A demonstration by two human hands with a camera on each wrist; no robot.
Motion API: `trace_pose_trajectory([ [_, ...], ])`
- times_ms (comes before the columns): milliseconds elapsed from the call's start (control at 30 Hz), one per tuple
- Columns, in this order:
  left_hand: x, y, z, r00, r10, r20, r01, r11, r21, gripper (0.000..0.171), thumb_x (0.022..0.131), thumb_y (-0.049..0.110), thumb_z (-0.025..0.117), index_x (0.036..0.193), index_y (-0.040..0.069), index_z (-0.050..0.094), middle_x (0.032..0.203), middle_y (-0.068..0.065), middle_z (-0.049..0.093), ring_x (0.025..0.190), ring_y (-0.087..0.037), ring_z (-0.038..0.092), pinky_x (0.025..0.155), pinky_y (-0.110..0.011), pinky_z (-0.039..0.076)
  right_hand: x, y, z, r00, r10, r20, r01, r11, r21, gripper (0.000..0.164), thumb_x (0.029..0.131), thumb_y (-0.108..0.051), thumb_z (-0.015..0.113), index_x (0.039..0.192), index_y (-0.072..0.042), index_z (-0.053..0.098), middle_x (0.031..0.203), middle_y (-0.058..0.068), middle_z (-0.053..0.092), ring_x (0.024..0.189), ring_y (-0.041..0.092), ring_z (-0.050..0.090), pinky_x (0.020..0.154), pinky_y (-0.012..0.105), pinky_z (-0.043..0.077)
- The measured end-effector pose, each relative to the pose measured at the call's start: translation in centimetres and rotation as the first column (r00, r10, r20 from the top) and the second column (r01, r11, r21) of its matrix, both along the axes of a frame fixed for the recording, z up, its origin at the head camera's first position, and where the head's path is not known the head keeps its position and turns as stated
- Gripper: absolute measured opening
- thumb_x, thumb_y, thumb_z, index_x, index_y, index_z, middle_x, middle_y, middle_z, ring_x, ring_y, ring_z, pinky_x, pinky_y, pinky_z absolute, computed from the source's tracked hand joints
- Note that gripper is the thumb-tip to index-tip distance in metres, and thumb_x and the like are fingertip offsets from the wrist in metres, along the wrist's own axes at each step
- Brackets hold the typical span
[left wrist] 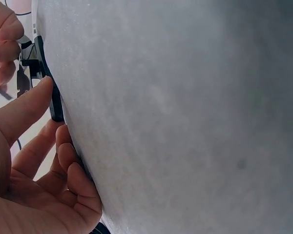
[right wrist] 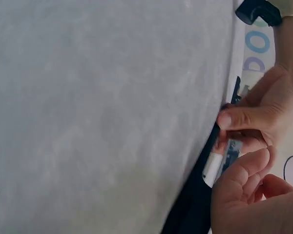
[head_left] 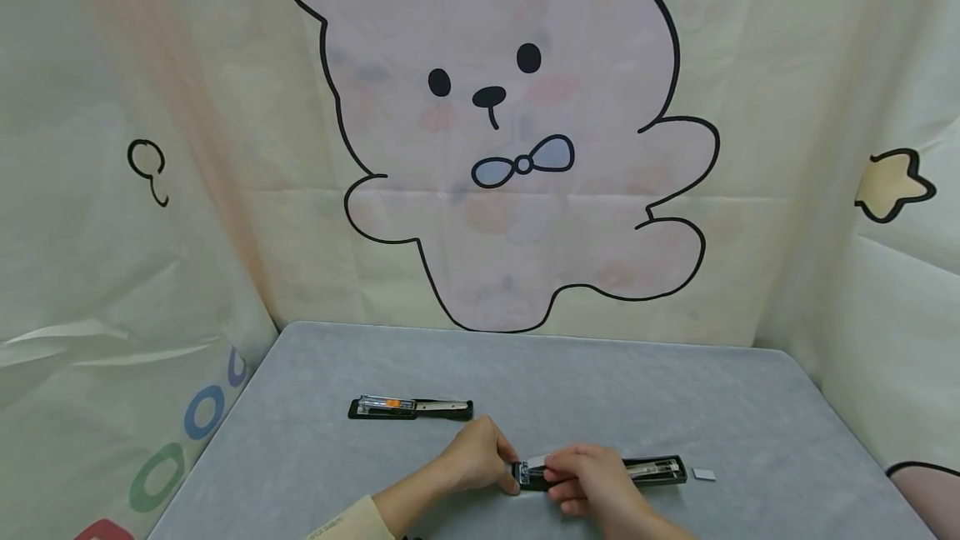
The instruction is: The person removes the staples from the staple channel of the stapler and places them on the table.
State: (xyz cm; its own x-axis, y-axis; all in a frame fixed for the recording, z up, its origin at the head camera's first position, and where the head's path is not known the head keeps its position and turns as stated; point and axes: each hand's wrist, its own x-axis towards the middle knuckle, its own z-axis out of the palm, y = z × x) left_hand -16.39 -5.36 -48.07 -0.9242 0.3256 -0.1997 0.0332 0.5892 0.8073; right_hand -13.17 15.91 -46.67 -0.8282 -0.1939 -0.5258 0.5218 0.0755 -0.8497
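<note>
A black stapler (head_left: 652, 471) lies opened out lengthwise on the table in front of me, its metal parts showing. My left hand (head_left: 480, 458) pinches its left end between thumb and fingers; the thumb lies against the black base (left wrist: 55, 105) in the left wrist view. Over the stapler's left half, my right hand (head_left: 588, 482) pinches a small grey strip of staples (right wrist: 231, 152) between thumb and fingers. That hand hides the stapler's middle in the head view. Beside the stapler's right end lies another short staple strip (head_left: 703, 474).
A second opened stapler (head_left: 444, 408), with an orange part near its middle, lies farther back on the left. Grey cloth covers the table (head_left: 600, 382). Printed curtains (head_left: 300, 273) hang behind the table and along both sides.
</note>
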Motion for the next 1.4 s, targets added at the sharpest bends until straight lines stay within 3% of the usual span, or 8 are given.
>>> trace_pose_trajectory([
  [200,-0.1,0.2,0.0,1.0,0.006,0.002,-0.006,1.0,-0.018,0.025,0.06,-0.003,0.096,0.078,0.008,0.082,0.075,0.002,0.077,0.072,-0.01,0.058,0.068,-0.032,0.049,0.0,1.1,1.3,0.999,-0.034,-0.016,0.035,0.999,0.023,0.02,0.1,-0.019,0.067,0.108,-0.002,0.072,0.09,0.004,0.07,0.07,0.014,0.067,0.063,0.029,0.054],
  [567,-0.2,0.1,0.0,1.0,0.008,0.005,-0.008,0.999,-0.037,0.025,0.061,-0.002,0.096,0.079,0.008,0.082,0.076,0.003,0.077,0.076,-0.01,0.061,0.074,-0.036,0.054,0.2,4.0,3.7,0.999,0.0,-0.05,0.002,1.0,0.029,0.023,0.102,-0.026,0.067,0.113,-0.006,0.072,0.098,0.003,0.07,0.076,0.015,0.067,0.068,0.03,0.051],
  [1000,0.0,0.1,0.0,1.0,0.007,0.0,-0.007,1.0,-0.031,0.025,0.06,-0.002,0.096,0.08,0.008,0.082,0.077,0.001,0.077,0.077,-0.011,0.064,0.075,-0.038,0.055,0.6,8.0,4.4,0.997,-0.006,-0.076,0.007,1.0,0.01,0.018,0.104,-0.025,0.063,0.107,-0.011,0.073,0.096,-0.002,0.068,0.078,0.013,0.066,0.068,0.028,0.052],
  [1400,0.1,0.0,0.1,1.0,0.002,0.005,-0.002,1.0,-0.023,0.025,0.061,-0.002,0.096,0.079,0.008,0.082,0.076,0.001,0.077,0.077,-0.01,0.062,0.074,-0.037,0.054,0.8,12.6,4.8,0.998,-0.028,-0.061,0.028,1.0,0.0,0.018,0.107,-0.025,0.058,0.104,-0.016,0.073,0.1,-0.004,0.067,0.085,0.015,0.066,0.076,0.033,0.054],
])
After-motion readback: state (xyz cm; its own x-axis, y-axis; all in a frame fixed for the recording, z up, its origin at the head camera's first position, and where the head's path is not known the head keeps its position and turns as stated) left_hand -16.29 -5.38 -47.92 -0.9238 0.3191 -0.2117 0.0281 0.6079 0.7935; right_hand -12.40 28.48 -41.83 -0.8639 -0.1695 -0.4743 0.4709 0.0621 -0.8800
